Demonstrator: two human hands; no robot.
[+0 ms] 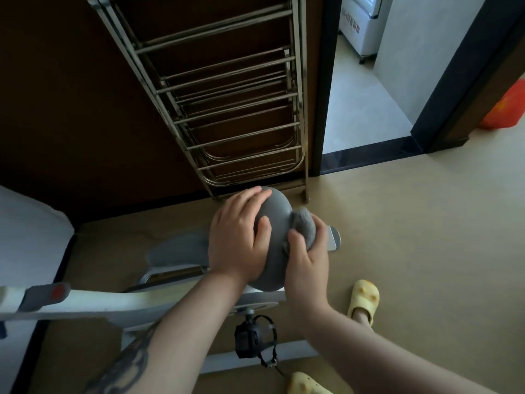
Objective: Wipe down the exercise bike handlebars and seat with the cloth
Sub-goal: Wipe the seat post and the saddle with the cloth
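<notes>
- At the far left a white padded surface point(31, 231) fills the edge of the view, with a dark brown wall point(71, 95) behind it.
- Below it the white frame of the exercise bike point(119, 304) runs across the lower left, carrying a grey clamp with an orange-red patch point(47, 292).
- A grey and silver foot piece of the bike point(176, 251) lies on the beige floor point(412, 223) behind the frame.
- A folded rack of shiny steel tubes point(227, 95) leans upright against the dark wall, its feet on the floor just beyond the seat.
- The left hand point(238, 237) rests flat on the left side of the smooth grey rounded bike seat point(274, 211), fingers spread and fairly straight, thumb lying on the seat top.
- The seat sits in the middle of the view, above the white frame, between the 2 hands.
- The right hand point(308, 260) is curled round a bunched grey fuzzy cloth point(305, 226), pressing it against the right side of the seat.
- Under the seat a black pedal with a strap point(254, 341) hangs beside the frame.
- 2 pale yellow foam clogs show: 1 point(363, 300) on a foot to the right of the right forearm, the other point(306, 383) at the bottom edge.
- At the upper right a doorway with dark trim opens onto a lighter floor point(360, 109), and a red object point(508, 106) sits at the far right edge.
</notes>
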